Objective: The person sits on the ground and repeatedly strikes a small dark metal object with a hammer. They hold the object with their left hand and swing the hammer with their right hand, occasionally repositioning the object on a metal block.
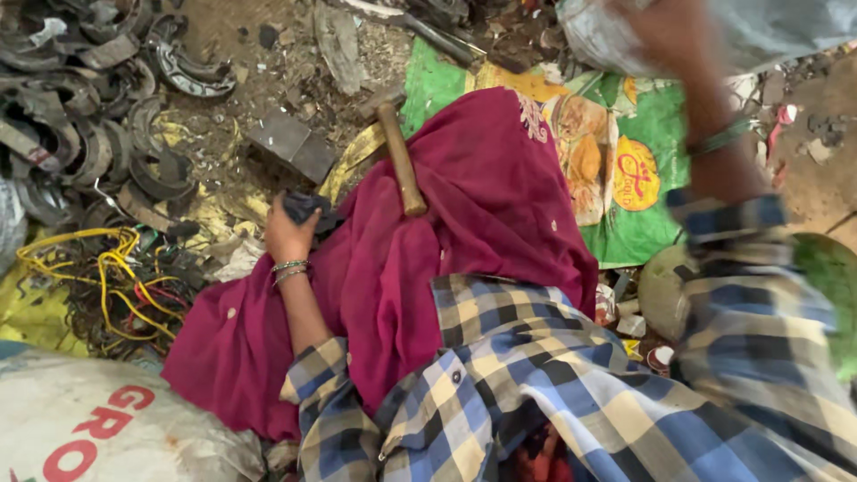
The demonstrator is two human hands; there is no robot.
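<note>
My left hand (287,234), with bangles at the wrist, is closed on a small dark scrap piece (304,206) at the edge of the maroon cloth (464,214) over my lap. A hammer (401,161) with a wooden handle rests on that cloth, just to the right of my left hand. My right arm, in a checked sleeve, is raised toward the top right. My right hand (656,27) is blurred against a grey sack (768,27), and its fingers are not clear.
A pile of curved dark scrap pieces (80,98) fills the top left. A tangle of yellow wires (107,277) lies at the left, with a white sack (98,428) below it. A grey metal block (293,143) sits on the dirt and a green printed sack (634,178) is spread at the right.
</note>
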